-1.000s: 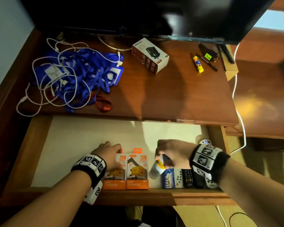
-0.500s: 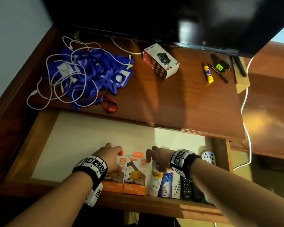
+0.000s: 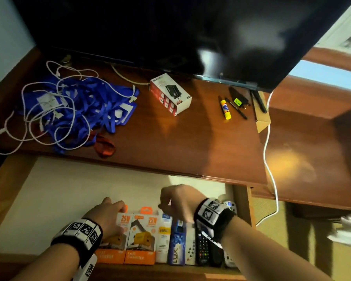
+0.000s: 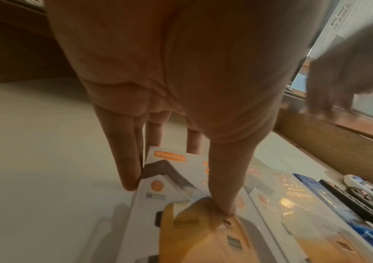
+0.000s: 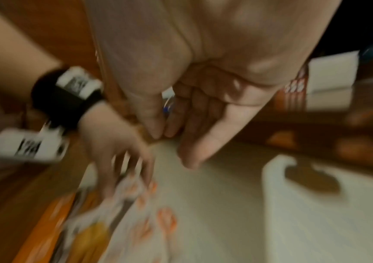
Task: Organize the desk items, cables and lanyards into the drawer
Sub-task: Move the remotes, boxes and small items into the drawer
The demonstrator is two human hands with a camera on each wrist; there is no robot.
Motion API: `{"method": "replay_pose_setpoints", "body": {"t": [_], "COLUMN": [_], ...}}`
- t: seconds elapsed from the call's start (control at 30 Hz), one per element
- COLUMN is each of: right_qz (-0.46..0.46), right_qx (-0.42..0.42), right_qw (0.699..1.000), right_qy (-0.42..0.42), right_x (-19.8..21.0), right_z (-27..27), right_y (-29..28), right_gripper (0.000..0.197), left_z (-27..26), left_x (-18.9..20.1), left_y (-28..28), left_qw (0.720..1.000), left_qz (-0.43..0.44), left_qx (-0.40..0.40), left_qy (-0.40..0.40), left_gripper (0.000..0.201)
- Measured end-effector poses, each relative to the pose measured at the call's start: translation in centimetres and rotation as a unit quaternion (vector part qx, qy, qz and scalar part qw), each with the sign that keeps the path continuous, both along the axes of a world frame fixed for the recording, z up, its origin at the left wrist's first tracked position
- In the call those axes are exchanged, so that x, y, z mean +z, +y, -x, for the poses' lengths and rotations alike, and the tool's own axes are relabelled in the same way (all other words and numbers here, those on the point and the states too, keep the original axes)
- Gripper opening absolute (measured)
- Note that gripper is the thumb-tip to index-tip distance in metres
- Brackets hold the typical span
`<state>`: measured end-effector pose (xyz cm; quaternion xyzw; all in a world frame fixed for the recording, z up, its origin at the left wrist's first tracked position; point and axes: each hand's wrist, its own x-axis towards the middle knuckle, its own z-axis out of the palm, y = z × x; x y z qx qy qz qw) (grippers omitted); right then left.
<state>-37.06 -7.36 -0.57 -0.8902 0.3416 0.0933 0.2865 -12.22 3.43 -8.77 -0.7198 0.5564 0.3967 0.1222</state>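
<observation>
Counter: brown wood counter [image 3: 190, 142] with a big dark screen [image 3: 170, 27] at the back.
Drawer: the drawer [image 3: 69, 189] is pulled out under the counter; its floor is pale.
Left hand: the left hand [image 3: 107, 217] rests on the left orange box [image 3: 111, 246], at the box's far end. In the left wrist view the fingers [image 4: 124, 160] point down and are nearly straight, one at the box's left edge, and the thumb presses on its top. The hand is not closed around it.
Right hand: the right hand [image 3: 178, 201] is up above the row, over the white tube [image 3: 164, 238] and the blue pack [image 3: 177, 244]. It is blurry. Its fingers hang loosely bent and I see nothing in them.
Row in drawer: a second orange box [image 3: 141, 238] lies just beside the first one. Next come the white tube, the blue pack, a white remote [image 3: 190, 248], a black remote [image 3: 203, 246] and more remotes, side by side along the drawer's front edge.
Open room: the left part and the back of the drawer floor are bare and pale.
Still on the counter: blue lanyards [image 3: 93, 104] lie in a heap at the left with white cables [image 3: 49, 110] tangled on top, and a red strap [image 3: 104, 147] sits near the counter's front edge. A white box [image 3: 170, 94] lies in the middle, well apart from the hands. A glue stick [image 3: 225, 109] and pens [image 3: 237, 109] lie at the right, beside a small brown box [image 3: 262, 120].
Side: a white cord [image 3: 268, 159] hangs down past the counter's right edge.
</observation>
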Motion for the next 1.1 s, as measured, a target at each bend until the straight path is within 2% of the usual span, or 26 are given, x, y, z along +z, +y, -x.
{"method": "replay_pose_setpoints", "body": {"t": [0.1, 0.2, 0.3, 0.43, 0.53, 0.67, 0.8, 0.9, 0.97, 1.1], "right_qz": [0.116, 0.144, 0.187, 0.148, 0.131, 0.115, 0.112, 0.083, 0.060, 0.054], "right_qx": [-0.129, -0.289, -0.384, -0.426, -0.441, -0.448, -0.451, -0.440, -0.444, -0.477], "right_qw": [0.977, 0.936, 0.899, 0.892, 0.883, 0.881, 0.883, 0.891, 0.891, 0.877], "right_qy": [-0.126, -0.140, -0.091, 0.032, 0.088, 0.099, 0.075, 0.078, 0.073, -0.012], "right_x": [4.8, 7.6, 6.8, 4.0, 2.0, 0.1, -0.2, 0.1, 0.3, 0.1], "right_z": [2.6, 5.6, 8.8, 10.8, 10.6, 9.6, 9.4, 10.3, 11.9, 16.0], "right_y": [-4.6, -11.5, -19.4, -25.9, -28.6, -29.6, -27.6, -25.0, -22.7, -17.2], "right_gripper": [0.030, 0.028, 0.024, 0.047, 0.058, 0.051, 0.032, 0.038, 0.041, 0.024], "left_z": [0.0, 0.3, 0.7, 1.4, 2.1, 3.7, 6.5, 9.4, 11.4, 16.2], "left_x": [0.1, 0.4, 0.8, 1.5, 3.2, 7.0, 11.9, 14.2, 15.0, 15.2], "left_y": [0.2, 0.3, 0.4, 1.1, 1.2, 0.2, -4.2, -9.9, -14.6, -24.9], "left_qw": [1.000, 1.000, 1.000, 0.998, 0.994, 0.979, 0.958, 0.933, 0.928, 0.926], "left_qz": [0.007, 0.009, 0.010, 0.021, 0.049, 0.147, 0.253, 0.341, 0.362, 0.373], "left_qx": [0.005, 0.015, 0.026, 0.059, 0.092, 0.127, 0.135, 0.109, 0.081, -0.007], "left_qy": [0.003, 0.003, 0.004, -0.013, -0.046, -0.063, -0.027, 0.018, 0.041, 0.054], "left_gripper": [0.051, 0.051, 0.052, 0.060, 0.052, 0.027, 0.012, 0.011, 0.010, 0.023]}}
